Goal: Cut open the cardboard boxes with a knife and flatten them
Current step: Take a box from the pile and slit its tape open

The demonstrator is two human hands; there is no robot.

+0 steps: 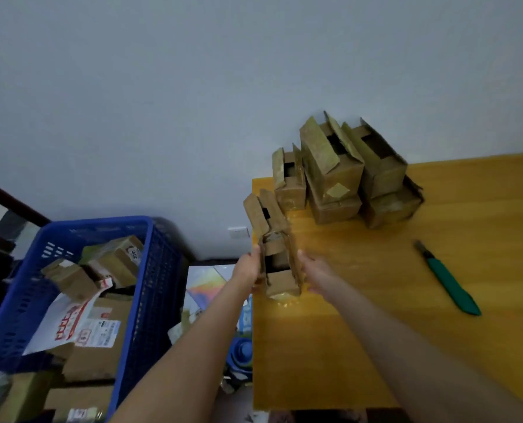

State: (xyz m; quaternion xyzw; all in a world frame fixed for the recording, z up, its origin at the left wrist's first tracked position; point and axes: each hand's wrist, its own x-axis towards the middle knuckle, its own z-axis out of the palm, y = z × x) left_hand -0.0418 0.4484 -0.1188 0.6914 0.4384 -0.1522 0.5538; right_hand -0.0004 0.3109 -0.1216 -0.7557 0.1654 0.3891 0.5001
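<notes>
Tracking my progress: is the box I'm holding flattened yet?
Not flattened. The box between left hand and right hand shows a dark hollow, with flaps standing open.

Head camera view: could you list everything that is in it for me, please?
held box: one, brown, opened, over the table's left edge.
stacked boxes: about five, brown, flaps open, table's far left corner.
knife: one, green handle, lying on the table to the right.
table: one, yellow-orange, right half of the view.
crate: one, blue, left of the table, holding boxes and parcels.
wall: one, pale grey, behind everything.
left-hand grip: one, on the held box's left side.
right-hand grip: one, on its right side.
</notes>
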